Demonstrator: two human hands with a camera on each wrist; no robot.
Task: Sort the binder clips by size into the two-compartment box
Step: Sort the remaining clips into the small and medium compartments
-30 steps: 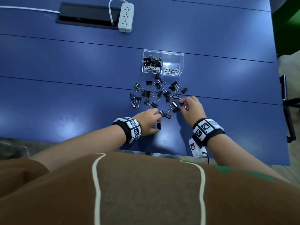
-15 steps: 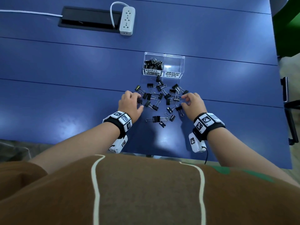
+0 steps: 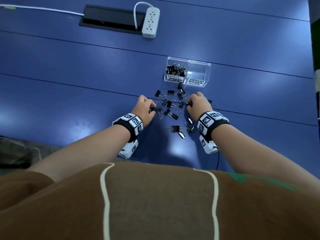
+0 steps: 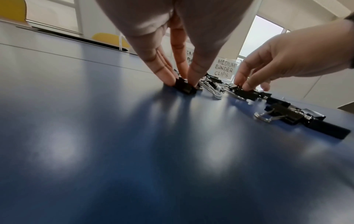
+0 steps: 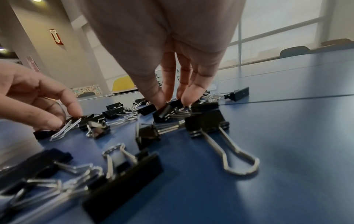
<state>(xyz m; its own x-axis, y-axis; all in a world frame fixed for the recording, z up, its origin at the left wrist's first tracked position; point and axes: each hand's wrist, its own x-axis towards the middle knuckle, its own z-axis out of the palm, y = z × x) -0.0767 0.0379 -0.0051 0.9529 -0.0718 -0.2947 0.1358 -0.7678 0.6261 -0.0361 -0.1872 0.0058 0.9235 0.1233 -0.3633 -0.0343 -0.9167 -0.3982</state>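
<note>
At frame center, left hand (image 3: 144, 110) and right hand (image 3: 199, 104) each pinch one clip among roughly twenty loose clips (image 3: 173, 108); one box (image 3: 199, 66), two compartments.

On your bench (image 3: 69, 94), the two-compartment box (image 3: 188, 72) sits behind the loose binder clips (image 3: 170, 104); its left compartment holds clips. Your left hand (image 3: 144, 110) and right hand (image 3: 199, 104) flank the pile. The power strip (image 3: 150, 22) lies far behind.
</note>
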